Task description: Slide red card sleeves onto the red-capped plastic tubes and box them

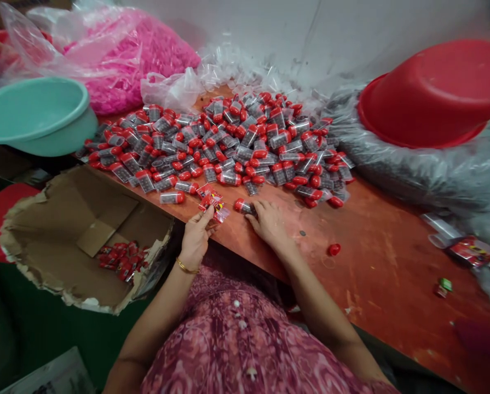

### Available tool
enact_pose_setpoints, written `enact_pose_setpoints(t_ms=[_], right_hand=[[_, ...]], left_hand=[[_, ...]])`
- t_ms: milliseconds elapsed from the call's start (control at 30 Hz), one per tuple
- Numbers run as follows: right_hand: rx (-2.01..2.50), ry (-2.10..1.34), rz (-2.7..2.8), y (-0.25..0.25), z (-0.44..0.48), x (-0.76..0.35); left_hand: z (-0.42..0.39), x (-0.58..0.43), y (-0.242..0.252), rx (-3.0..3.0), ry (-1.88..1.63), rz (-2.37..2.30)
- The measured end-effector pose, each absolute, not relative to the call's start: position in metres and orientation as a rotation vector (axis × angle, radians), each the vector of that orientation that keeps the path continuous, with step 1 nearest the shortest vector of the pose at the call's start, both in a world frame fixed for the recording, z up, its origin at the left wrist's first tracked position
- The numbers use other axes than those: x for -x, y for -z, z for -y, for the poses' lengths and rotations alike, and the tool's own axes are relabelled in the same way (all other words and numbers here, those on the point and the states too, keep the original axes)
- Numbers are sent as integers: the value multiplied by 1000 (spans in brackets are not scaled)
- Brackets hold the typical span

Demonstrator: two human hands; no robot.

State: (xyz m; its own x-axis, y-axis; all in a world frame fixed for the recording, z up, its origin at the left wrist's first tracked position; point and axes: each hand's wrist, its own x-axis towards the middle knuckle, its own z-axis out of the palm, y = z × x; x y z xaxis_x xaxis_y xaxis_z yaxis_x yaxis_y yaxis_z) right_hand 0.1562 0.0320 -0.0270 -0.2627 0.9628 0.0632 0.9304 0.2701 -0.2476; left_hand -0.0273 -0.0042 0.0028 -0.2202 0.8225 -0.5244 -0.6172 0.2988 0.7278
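My left hand pinches a small red printed plastic packet over the table's front edge. To its right, my right hand has its fingers around the end of a small clear tube with a red cap, which lies on its side on the tabletop. Dark contents show through the tube's wall. Just beyond both hands spreads a large heap of similar red-capped tubes. One capped tube lies at the heap's near edge, left of the packet.
An open cardboard box at the left holds several red packets. A teal basin and a bag of pink pieces stand behind it. At the right, a red tub rests on plastic-wrapped dark material. A loose red cap lies on the table.
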Motion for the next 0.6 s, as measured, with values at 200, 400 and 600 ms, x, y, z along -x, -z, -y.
enact_pose_setpoints(t_ms=[200,400,600], right_hand=[[1557,-544,2017,28,-10,-160],[1209,-1214,1575,2,30,-156],[1189,-1251,1528,-8,33,-149]], left_hand=[[6,29,-3,-129,-1279,-1149],[10,20,-11,-163,-1207,-1111],[16,15,-11,-263,-1188,-1091]])
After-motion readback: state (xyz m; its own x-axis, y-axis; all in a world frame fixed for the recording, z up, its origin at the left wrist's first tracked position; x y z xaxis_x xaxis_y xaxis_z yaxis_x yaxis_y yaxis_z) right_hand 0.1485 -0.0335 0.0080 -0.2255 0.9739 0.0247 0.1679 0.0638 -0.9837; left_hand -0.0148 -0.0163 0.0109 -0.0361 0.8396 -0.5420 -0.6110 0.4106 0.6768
